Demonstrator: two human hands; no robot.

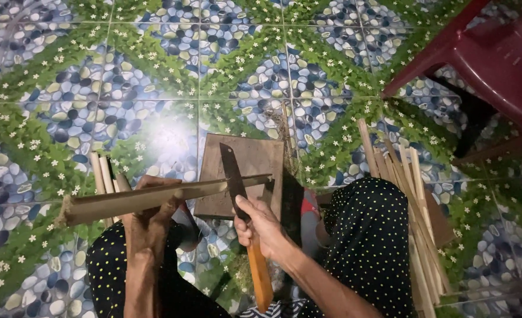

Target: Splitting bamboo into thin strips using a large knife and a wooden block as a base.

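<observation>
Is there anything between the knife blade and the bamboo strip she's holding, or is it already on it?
Nothing visible stands between them. The knife held in the right hand lies across the bamboo strip gripped by the left hand, the blade crossing it near its right end above the wooden board. Whether the edge has cut in cannot be told.

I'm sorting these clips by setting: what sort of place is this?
Probably a home floor used as a craft spot. The person sits on patterned floor tiles, beside a red plastic chair. The left hand holds a bamboo strip over a wooden block, the right hand a knife.
</observation>
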